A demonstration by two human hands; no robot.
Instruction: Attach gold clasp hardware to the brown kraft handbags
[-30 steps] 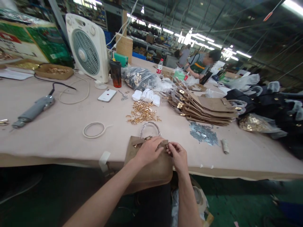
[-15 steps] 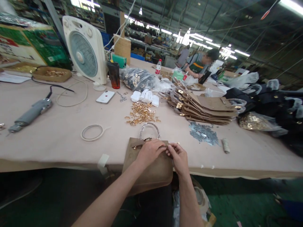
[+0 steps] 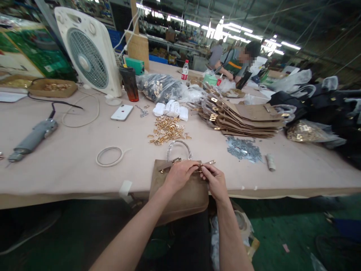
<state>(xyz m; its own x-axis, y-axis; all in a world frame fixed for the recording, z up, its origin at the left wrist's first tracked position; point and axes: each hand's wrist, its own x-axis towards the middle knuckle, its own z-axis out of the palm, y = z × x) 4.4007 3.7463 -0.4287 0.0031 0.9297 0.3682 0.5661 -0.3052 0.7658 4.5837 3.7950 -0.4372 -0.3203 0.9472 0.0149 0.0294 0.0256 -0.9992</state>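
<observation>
A tan handbag [image 3: 180, 195] hangs over the table's near edge, its plastic-wrapped handle [image 3: 178, 147] lying on the table. My left hand [image 3: 178, 175] rests on the bag's top edge, fingers curled on its strap. My right hand [image 3: 214, 181] pinches a small gold metal fitting [image 3: 208, 163] at the bag's top right corner. A loose pile of gold fittings [image 3: 167, 134] lies just beyond the handle.
A stack of tan bags [image 3: 244, 121] sits right of centre, with grey metal pieces [image 3: 244, 149] before it. A tape ring [image 3: 109, 156], an electric screwdriver [image 3: 31, 138], a phone [image 3: 122, 112], a fan [image 3: 88, 50] and a dark cup [image 3: 129, 83] lie left. Another person [image 3: 236, 64] works at the far end.
The view has tilted and shifted slightly. My hands stay on the bag's top edge; the gold fitting now sticks out further at the right corner.
</observation>
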